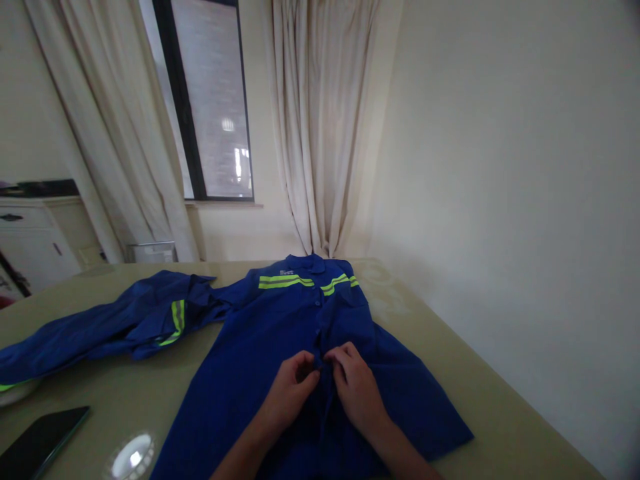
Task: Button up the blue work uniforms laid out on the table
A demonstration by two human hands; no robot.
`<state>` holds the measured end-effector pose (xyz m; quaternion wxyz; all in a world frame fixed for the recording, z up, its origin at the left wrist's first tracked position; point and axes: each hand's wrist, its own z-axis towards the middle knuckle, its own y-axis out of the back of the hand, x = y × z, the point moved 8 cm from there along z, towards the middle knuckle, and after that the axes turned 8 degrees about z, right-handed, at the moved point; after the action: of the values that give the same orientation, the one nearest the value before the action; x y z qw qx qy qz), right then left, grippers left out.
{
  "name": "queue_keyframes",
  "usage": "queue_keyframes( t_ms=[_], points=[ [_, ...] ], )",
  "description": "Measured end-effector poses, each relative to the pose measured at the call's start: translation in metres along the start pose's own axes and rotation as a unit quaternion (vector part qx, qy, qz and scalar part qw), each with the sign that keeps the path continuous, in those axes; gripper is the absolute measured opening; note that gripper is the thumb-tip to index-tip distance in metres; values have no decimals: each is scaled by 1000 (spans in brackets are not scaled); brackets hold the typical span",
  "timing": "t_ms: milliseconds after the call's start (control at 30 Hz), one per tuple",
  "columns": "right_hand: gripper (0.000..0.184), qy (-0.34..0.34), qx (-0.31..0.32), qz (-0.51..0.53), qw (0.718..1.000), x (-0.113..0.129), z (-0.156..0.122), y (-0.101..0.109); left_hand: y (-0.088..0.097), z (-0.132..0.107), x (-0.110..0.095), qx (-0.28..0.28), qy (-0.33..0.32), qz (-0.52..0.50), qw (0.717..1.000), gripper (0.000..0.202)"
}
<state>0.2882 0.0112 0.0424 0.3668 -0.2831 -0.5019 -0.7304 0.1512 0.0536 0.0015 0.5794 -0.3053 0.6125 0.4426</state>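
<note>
A blue work shirt with yellow-green reflective bands lies front up on the table, its collar at the far end. The front placket runs down the middle, with buttons showing on its upper part. My left hand pinches the placket edge from the left, thumb and forefinger curled towards each other. From the other side, my right hand has its thumb and fingertips closed on the same strip of cloth. The fingertips of both hands nearly meet. Whether a button sits between them is too small to tell.
Blue trousers with a reflective band lie crumpled at the left of the table. A dark flat tablet-like device rests at the near left, beside a bright round reflection. A wall borders the right; curtains hang behind.
</note>
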Motion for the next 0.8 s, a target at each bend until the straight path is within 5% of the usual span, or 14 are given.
queue_keyframes(
  t_ms=[367,800],
  points=[
    [30,65,-19,24,997,23,-7,3,6,-2,3,-50,6,20,999,26],
    [21,-1,2,20,1000,15,-10,-8,1,-10,-14,-56,-40,130,989,31]
  ],
)
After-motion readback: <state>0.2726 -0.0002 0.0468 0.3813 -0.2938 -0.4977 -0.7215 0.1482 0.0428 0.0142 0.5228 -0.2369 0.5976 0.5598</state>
